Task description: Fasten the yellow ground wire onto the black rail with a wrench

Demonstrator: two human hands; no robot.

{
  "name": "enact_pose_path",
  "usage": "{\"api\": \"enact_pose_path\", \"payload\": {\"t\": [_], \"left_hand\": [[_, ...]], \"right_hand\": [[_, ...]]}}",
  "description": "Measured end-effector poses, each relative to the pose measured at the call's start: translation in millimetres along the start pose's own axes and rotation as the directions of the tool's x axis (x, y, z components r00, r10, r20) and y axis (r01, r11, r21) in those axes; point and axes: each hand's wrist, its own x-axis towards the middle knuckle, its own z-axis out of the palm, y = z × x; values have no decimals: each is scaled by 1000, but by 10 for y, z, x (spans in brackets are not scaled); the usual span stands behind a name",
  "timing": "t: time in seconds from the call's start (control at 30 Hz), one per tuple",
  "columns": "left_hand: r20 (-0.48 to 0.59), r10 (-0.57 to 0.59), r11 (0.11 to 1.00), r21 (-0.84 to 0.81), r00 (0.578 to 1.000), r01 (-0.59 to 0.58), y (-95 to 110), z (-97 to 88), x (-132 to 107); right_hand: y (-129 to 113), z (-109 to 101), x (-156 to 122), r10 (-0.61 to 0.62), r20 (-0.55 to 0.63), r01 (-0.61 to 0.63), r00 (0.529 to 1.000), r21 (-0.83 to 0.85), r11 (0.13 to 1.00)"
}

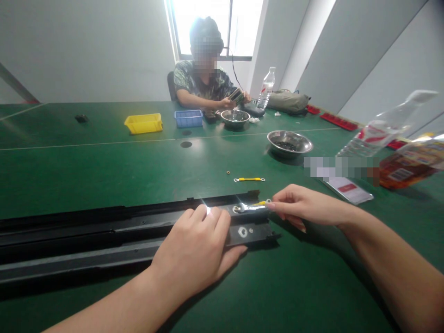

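Two long black metal rails (145, 249) lie side by side in front of me, running off to the left. My left hand (194, 245) presses down over them near their right ends, fingers on the far rail and thumb at the near side. Between the fingertips of my right hand (298, 206) is the end of a small silver wrench (251, 207). Its jaw sits around a nut (236, 209) on the far rail. A yellow wire (260, 203) with a ring end shows just behind the wrench, partly hidden.
Beyond the rails lie another yellow wire (249, 179) with ring ends and a small brass nut (228, 172). A metal bowl (290, 147), a phone (350, 187) and a bottle (378, 132) stand right. Across the table, a person (204, 83) handles a part behind yellow (144, 124) and blue (188, 119) bins.
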Motion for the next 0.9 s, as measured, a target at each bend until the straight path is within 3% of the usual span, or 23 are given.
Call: {"api": "enact_pose_path", "payload": {"t": [0.33, 0.43, 0.53, 0.6, 0.73, 0.9], "left_hand": [[1, -7, 1000, 0, 1000, 7, 13, 3, -8], [4, -7, 1000, -2, 1000, 7, 10, -1, -5], [11, -6, 1000, -2, 1000, 6, 5, 0, -9], [13, -7, 1000, 3, 1000, 7, 4, 0, -13], [13, -11, 1000, 5, 1000, 10, 9, -13, -10], [9, -7, 1000, 2, 1000, 7, 11, -27, 6]], "right_hand": [[-27, -4, -23, 49, -58, -46, 997, 54, 997], [-47, 21, 21, 15, -223, -5, 975, 46, 999], [-41, 45, 77, -51, -420, 76, 906, 43, 996], [-23, 64, 112, -91, -478, 138, 874, 65, 988], [26, 123, 176, -140, -457, 241, 878, 171, 955], [71, 188, 239, -148, -445, 265, 883, 213, 940]]}}
